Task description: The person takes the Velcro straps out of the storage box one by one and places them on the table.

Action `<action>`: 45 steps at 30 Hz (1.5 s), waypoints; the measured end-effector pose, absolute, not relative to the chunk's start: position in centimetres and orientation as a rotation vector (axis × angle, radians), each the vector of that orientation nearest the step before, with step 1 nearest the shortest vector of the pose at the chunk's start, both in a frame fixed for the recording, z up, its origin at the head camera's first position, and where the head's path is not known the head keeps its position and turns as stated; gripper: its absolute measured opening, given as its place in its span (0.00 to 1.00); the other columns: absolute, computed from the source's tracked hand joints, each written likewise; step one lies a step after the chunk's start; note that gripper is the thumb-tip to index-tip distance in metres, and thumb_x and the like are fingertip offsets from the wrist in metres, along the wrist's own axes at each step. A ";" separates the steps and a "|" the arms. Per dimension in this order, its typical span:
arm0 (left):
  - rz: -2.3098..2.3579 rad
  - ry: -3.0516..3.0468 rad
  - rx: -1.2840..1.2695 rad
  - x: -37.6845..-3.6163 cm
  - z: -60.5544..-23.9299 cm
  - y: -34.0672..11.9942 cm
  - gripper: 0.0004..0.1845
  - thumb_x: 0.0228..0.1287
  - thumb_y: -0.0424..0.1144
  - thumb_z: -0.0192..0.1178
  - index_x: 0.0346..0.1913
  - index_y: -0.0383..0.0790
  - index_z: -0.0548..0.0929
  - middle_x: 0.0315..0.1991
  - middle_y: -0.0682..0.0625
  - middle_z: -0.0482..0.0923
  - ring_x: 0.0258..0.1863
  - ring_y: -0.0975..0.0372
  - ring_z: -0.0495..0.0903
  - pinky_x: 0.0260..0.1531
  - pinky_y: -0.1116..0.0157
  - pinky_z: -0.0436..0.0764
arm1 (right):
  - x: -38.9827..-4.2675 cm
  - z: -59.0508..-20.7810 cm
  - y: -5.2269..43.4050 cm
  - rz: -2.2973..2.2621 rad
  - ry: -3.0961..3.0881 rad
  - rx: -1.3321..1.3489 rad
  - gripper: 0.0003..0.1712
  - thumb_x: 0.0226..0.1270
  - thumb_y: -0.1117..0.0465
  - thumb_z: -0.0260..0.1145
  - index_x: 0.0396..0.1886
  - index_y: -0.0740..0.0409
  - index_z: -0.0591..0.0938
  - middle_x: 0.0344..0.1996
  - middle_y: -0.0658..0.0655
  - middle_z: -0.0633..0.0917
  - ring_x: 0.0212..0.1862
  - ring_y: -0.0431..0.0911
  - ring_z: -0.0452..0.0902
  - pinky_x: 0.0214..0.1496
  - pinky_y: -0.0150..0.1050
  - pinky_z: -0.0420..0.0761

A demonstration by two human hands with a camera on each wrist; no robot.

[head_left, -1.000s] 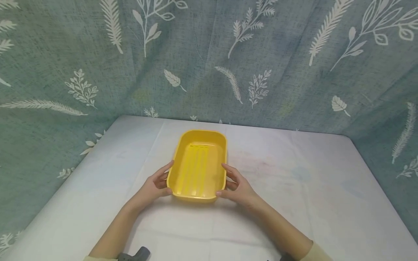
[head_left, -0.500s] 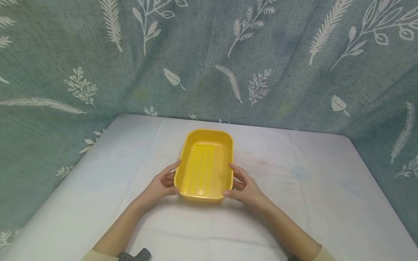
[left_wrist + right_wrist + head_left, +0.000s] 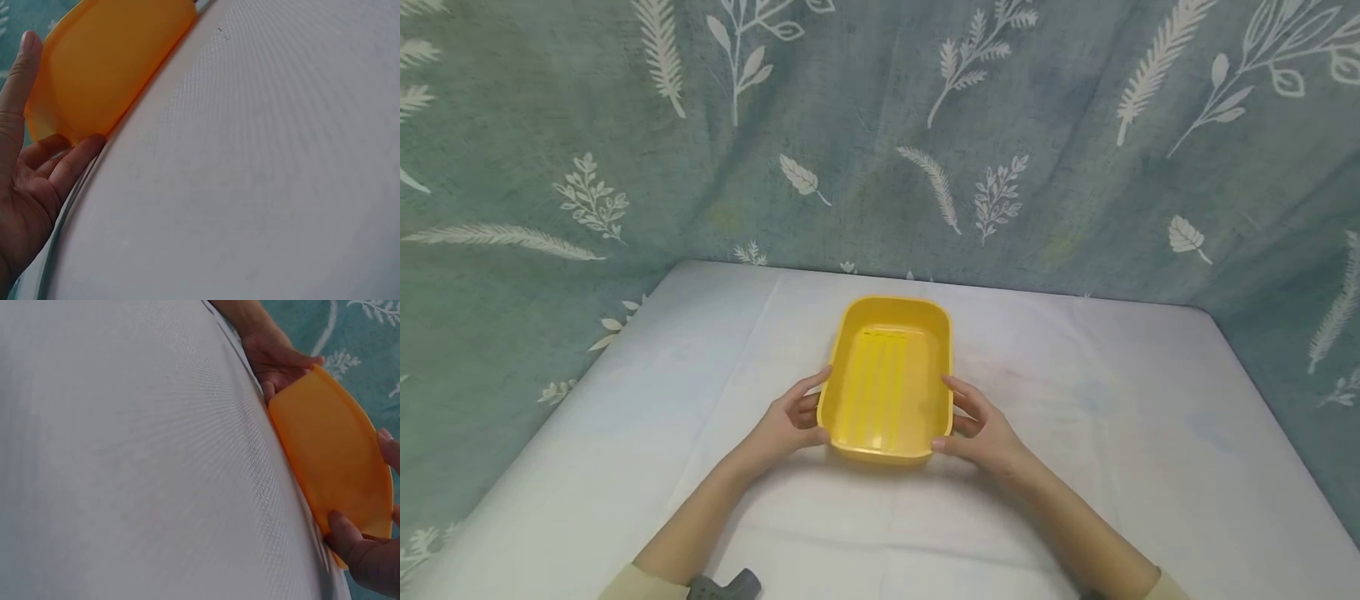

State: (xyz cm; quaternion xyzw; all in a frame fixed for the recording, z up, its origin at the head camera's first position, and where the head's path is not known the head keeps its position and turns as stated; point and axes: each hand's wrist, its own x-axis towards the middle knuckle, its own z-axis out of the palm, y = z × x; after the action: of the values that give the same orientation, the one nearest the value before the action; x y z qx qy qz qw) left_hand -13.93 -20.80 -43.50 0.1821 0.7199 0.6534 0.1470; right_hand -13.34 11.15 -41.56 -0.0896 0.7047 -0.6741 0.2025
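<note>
A yellow plastic tray [image 3: 917,375], rectangular with rounded corners and a ridged strip along its floor, sits between both hands in the head view. My left hand [image 3: 786,425] grips its near left corner, thumb at the front and fingers along the side wall. At the near right corner my right hand [image 3: 985,433] holds it the same way. The left wrist view shows the tray's outer wall [image 3: 112,62] with the left hand [image 3: 34,181] on its end. In the right wrist view the right fingers press the wall [image 3: 331,456], low down near the white cloth.
A white cloth [image 3: 1150,433] covers the table. Behind and at the sides hangs a green curtain [image 3: 865,125] with white leaf prints. A dark grey strap device [image 3: 726,586] is on the left wrist.
The tray has slid to the right across the table, with both hands moving along and keeping their hold on its near corners.
</note>
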 end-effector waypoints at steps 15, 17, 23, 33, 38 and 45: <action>1.864 2.048 0.576 -14.2 -43.2 -19.1 0.48 0.49 0.41 0.67 0.71 0.47 0.50 0.63 0.34 0.62 0.59 0.43 0.67 0.49 0.65 0.77 | -12.9 -41.3 12.6 -1.846 2.041 -0.174 0.48 0.49 0.65 0.72 0.68 0.41 0.59 0.68 0.60 0.58 0.63 0.56 0.65 0.53 0.44 0.77; 1.864 2.051 0.576 -14.2 -43.2 -18.8 0.48 0.49 0.42 0.67 0.71 0.47 0.51 0.63 0.34 0.63 0.59 0.44 0.67 0.50 0.65 0.77 | -12.8 -41.3 12.8 -1.843 2.047 -0.174 0.48 0.49 0.65 0.72 0.68 0.41 0.59 0.68 0.60 0.58 0.63 0.57 0.65 0.53 0.44 0.77; 1.862 2.035 0.575 -14.3 -43.3 -18.0 0.48 0.48 0.41 0.67 0.71 0.48 0.51 0.63 0.36 0.63 0.60 0.45 0.67 0.50 0.64 0.76 | -12.4 -41.4 13.5 -1.828 2.064 -0.128 0.48 0.49 0.64 0.72 0.67 0.37 0.59 0.68 0.59 0.59 0.62 0.56 0.66 0.53 0.44 0.77; 1.834 2.040 0.600 -14.3 -43.7 -16.8 0.48 0.48 0.42 0.67 0.70 0.49 0.51 0.64 0.39 0.63 0.61 0.48 0.68 0.54 0.60 0.73 | -11.8 -41.6 14.8 -1.817 2.090 -0.101 0.48 0.50 0.63 0.71 0.68 0.35 0.57 0.68 0.58 0.58 0.63 0.56 0.65 0.54 0.44 0.76; 1.836 2.050 0.608 -14.2 -43.8 -16.0 0.48 0.48 0.44 0.67 0.70 0.49 0.52 0.64 0.39 0.63 0.61 0.49 0.68 0.55 0.60 0.72 | -11.6 -41.5 15.5 -1.804 2.110 -0.102 0.48 0.50 0.62 0.71 0.68 0.36 0.58 0.68 0.59 0.58 0.64 0.57 0.63 0.54 0.45 0.76; 1.859 2.042 0.614 -14.1 -43.9 -14.9 0.48 0.47 0.46 0.67 0.70 0.48 0.51 0.65 0.40 0.62 0.61 0.50 0.67 0.56 0.58 0.72 | -11.5 -41.5 16.5 -1.818 2.104 -0.131 0.48 0.51 0.64 0.70 0.68 0.37 0.56 0.68 0.60 0.57 0.64 0.59 0.63 0.53 0.45 0.76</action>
State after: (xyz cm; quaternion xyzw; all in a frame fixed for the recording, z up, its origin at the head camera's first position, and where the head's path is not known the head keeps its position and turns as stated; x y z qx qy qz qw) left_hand -14.06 -14.94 -43.88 0.2144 0.7130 0.6491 0.1558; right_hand -11.51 16.52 -41.52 -0.0464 0.7437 -0.6427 0.1782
